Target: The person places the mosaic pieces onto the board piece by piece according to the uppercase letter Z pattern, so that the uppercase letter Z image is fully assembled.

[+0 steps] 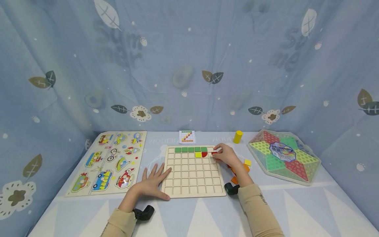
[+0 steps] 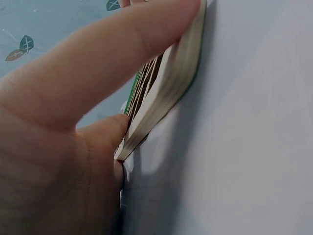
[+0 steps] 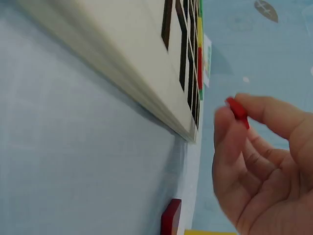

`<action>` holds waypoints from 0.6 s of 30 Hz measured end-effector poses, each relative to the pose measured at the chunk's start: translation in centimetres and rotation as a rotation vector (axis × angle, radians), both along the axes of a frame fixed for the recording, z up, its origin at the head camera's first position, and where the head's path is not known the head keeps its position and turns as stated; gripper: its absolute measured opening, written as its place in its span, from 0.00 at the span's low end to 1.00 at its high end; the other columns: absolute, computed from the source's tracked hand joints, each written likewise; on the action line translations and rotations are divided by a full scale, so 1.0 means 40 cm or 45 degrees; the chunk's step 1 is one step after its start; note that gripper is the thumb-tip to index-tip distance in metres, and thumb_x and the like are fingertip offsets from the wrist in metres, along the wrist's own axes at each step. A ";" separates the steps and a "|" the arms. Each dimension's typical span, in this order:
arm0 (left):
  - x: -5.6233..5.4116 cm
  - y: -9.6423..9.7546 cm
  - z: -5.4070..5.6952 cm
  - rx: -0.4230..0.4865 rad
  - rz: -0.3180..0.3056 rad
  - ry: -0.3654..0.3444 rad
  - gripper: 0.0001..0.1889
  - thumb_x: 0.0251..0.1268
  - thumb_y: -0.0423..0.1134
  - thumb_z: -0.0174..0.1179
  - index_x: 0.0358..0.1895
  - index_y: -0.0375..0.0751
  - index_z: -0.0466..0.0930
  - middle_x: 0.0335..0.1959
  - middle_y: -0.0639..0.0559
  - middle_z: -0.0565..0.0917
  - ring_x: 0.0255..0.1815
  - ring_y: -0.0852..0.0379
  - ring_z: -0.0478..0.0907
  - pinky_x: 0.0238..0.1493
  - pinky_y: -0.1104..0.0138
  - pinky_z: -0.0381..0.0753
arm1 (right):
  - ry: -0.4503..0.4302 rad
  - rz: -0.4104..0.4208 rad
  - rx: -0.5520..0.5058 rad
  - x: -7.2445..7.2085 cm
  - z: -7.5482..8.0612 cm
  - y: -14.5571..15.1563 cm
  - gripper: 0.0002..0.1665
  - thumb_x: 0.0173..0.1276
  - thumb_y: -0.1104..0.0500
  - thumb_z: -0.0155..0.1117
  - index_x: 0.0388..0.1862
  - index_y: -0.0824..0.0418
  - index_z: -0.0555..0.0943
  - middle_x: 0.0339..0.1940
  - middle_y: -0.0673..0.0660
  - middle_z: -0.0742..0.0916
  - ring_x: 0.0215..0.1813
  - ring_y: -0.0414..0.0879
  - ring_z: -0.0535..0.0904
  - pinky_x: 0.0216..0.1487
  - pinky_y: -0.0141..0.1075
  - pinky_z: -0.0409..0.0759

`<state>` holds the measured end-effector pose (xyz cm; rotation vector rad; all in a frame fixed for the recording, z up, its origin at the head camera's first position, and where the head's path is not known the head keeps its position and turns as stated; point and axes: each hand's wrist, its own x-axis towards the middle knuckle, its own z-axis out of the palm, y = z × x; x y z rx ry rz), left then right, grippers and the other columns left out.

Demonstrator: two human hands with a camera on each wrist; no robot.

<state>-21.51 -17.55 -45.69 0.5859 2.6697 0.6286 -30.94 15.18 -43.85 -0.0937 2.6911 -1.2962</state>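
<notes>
A wooden grid board (image 1: pixel 195 196) lies in the middle of the table. Along its top row run several green tiles (image 1: pixel 190 149); below them sit a yellow square tile (image 1: pixel 198 154) and a red tile (image 1: pixel 204 154) with a rounded corner. Thumb and fingertips of my right hand (image 1: pixel 226 155) pinch a small red tile (image 3: pixel 237 110) over the board's upper right corner. My left hand (image 1: pixel 152 184) is spread with straight fingers at the board's left edge, its thumb near the lower left corner. Part of the red tile is hidden by the fingertips.
Loose orange, red and yellow pieces (image 1: pixel 247 162) lie beside my right forearm. A small pattern card (image 1: pixel 187 137) and a yellow cylinder (image 1: pixel 238 137) stand behind the board. At left is a vehicle puzzle board (image 1: pixel 108 164), at right a hexagonal game box (image 1: pixel 284 156).
</notes>
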 end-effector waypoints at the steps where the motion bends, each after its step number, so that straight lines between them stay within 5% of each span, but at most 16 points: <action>1: 0.001 0.001 0.001 -0.001 -0.002 0.001 0.58 0.39 0.64 0.67 0.73 0.46 0.47 0.74 0.37 0.37 0.72 0.35 0.27 0.61 0.36 0.21 | -0.011 0.002 -0.018 0.001 0.004 -0.006 0.17 0.60 0.60 0.66 0.46 0.65 0.74 0.29 0.58 0.82 0.24 0.45 0.79 0.28 0.35 0.79; 5: 0.003 0.001 0.004 -0.002 -0.002 0.015 0.58 0.39 0.64 0.68 0.73 0.46 0.48 0.74 0.37 0.38 0.72 0.34 0.28 0.61 0.36 0.22 | -0.032 0.031 -0.049 0.002 0.019 -0.035 0.14 0.56 0.63 0.69 0.39 0.66 0.76 0.28 0.58 0.82 0.24 0.45 0.81 0.29 0.35 0.80; 14: 0.002 0.000 0.000 -0.007 -0.002 0.028 0.58 0.38 0.64 0.68 0.73 0.46 0.48 0.74 0.37 0.38 0.72 0.34 0.28 0.61 0.35 0.22 | -0.021 0.309 -0.001 -0.011 0.015 -0.103 0.08 0.57 0.69 0.65 0.37 0.64 0.85 0.29 0.55 0.83 0.29 0.43 0.75 0.31 0.31 0.76; 18: 0.002 0.000 0.000 -0.003 -0.007 0.020 0.58 0.39 0.64 0.68 0.73 0.46 0.48 0.74 0.37 0.38 0.72 0.34 0.28 0.61 0.35 0.22 | 0.015 0.307 0.075 -0.011 0.007 -0.125 0.07 0.57 0.68 0.65 0.35 0.63 0.85 0.30 0.55 0.84 0.27 0.42 0.74 0.28 0.30 0.75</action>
